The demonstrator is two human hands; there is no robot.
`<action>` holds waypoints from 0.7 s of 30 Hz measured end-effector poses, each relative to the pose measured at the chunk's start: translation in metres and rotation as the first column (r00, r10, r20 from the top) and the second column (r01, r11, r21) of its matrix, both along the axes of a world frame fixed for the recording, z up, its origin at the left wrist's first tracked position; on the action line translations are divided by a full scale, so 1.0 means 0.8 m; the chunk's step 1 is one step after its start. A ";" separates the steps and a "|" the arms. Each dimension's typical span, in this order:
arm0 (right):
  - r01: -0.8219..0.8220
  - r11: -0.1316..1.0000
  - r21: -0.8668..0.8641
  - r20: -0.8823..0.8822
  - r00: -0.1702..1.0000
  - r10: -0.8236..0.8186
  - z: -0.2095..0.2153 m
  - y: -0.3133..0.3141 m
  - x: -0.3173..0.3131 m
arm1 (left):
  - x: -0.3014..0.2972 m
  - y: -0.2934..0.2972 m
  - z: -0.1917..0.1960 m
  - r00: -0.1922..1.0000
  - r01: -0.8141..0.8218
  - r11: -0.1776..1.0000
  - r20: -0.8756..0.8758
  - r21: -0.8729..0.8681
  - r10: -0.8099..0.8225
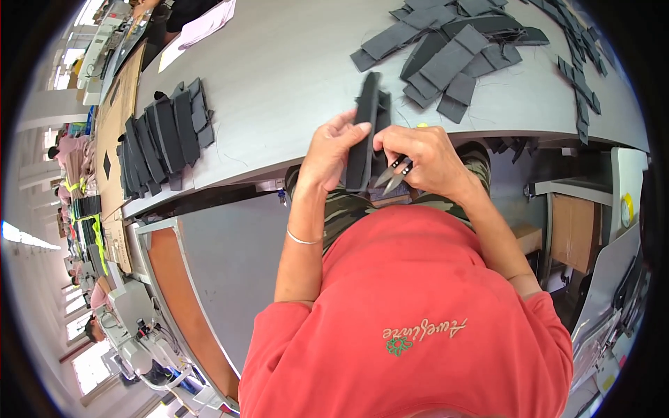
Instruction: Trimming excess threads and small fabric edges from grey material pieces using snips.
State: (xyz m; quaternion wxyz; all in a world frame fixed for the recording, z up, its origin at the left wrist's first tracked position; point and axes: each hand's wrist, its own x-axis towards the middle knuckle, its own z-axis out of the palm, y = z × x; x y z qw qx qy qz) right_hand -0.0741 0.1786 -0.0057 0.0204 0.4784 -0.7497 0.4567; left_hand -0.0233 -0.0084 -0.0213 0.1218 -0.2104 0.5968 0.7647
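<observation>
Trimming step, by appearance: left hand (333, 155) fingers clasp an upright dark fabric strip (364, 132) above the desk (293, 63) edge; right hand (426, 161) fingers grip thread snips (392, 174) beside it; next cut needs blades aligned on stray threads.

- Both bare forearms rise from the lower middle of the view and bend inward, so the hands meet just above the person's lap
- The left hand (333, 155) has its fingers curled and its thumb stretched toward the right, pinching with the fingertips; a thin bracelet circles the left forearm
- The right hand (425, 159) is knuckles up, fingers folded in a closed grip, thumb pressing near the left thumb
</observation>
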 end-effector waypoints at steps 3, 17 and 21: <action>0.017 0.999 0.029 0.103 0.994 -0.020 -0.001 0.000 -0.002 | 0.000 -0.005 0.003 0.989 -0.083 0.940 -0.086 0.332 0.118; 0.097 0.992 -0.081 0.182 0.980 -0.081 -0.008 0.000 -0.006 | 0.002 0.006 0.007 0.993 -0.051 0.930 -0.079 0.364 0.085; 0.148 0.984 -0.101 0.260 0.958 -0.117 -0.005 -0.001 -0.007 | 0.005 0.007 0.007 0.974 -0.046 0.971 -0.203 0.233 0.095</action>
